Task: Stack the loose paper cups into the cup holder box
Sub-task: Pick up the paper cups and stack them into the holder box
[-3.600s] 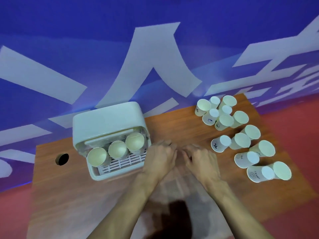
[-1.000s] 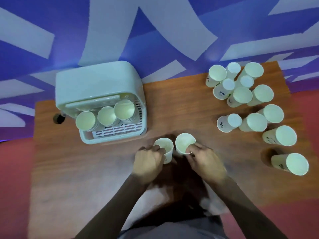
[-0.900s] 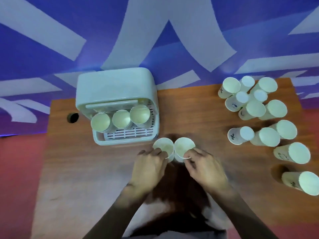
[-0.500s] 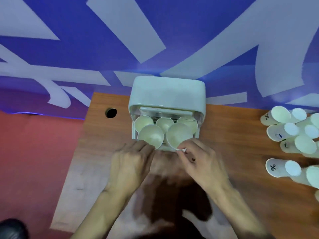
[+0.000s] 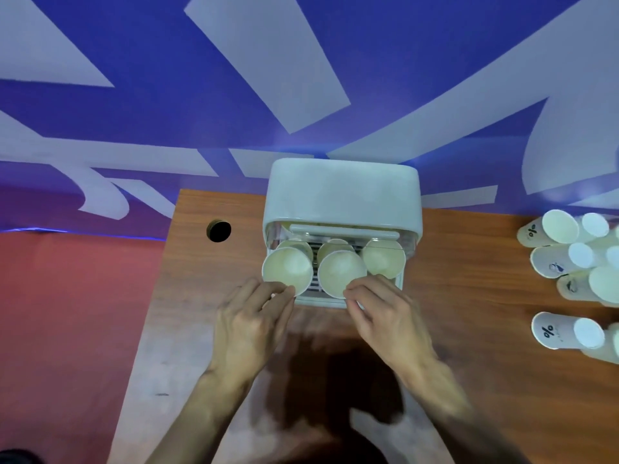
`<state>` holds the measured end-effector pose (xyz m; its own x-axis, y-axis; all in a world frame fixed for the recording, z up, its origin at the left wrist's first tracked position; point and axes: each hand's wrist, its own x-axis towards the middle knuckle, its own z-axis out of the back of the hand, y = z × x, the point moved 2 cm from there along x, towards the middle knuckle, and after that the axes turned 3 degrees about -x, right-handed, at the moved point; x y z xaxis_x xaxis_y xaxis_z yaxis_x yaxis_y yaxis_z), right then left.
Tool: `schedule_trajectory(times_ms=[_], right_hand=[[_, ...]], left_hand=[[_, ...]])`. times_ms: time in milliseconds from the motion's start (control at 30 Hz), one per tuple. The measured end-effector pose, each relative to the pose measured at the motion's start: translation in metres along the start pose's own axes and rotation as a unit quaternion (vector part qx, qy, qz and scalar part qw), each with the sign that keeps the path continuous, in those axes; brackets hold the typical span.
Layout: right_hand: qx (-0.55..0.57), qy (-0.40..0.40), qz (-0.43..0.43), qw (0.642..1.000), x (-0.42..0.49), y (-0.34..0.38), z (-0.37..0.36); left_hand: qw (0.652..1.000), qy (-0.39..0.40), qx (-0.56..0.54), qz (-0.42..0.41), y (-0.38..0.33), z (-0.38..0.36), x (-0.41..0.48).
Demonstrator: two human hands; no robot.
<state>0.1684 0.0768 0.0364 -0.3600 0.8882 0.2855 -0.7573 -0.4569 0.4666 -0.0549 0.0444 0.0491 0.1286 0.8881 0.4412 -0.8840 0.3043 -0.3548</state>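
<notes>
Pinching one cup (image 5: pixel 287 270) with my left hand (image 5: pixel 251 326), another (image 5: pixel 341 273) with my right hand (image 5: pixel 388 319), I'd nest both squarely into the box (image 5: pixel 341 195)

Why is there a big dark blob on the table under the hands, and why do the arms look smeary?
Head view: the blob on the table is a shadow, probably the person blocking overhead light; the right forearm smears from motion blur, while the cup holder box looks sharp.

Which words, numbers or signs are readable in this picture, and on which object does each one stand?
"%": near paper cup, side wall.
"%": far paper cup, side wall.
Marks on two middle cups: too blurred.
On the wall, white strokes: cut off, unreadable.
</notes>
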Motion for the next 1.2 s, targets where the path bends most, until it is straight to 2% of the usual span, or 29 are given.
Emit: schedule_trajectory(times_ms=[333,733,933,1200], right_hand=[[-0.015,-0.003,-0.037,0.999,0.004,-0.004,-0.022],[-0.045,0.099,-0.103,0.989,0.023,-0.003,-0.048],[-0.118,0.154,-0.147,0.970,0.032,-0.002,-0.067],[-0.130,0.170,-0.147,0.966,0.043,0.003,-0.065]], left_hand=[[0.999,0.040,-0.015,0.018,0.022,-0.025,-0.004],[0.981,0.173,-0.029,0.078,0.046,-0.069,0.001],[0.981,0.178,-0.027,0.071,0.051,-0.082,0.014],[0.984,0.165,-0.030,0.065,0.049,-0.084,0.015]])
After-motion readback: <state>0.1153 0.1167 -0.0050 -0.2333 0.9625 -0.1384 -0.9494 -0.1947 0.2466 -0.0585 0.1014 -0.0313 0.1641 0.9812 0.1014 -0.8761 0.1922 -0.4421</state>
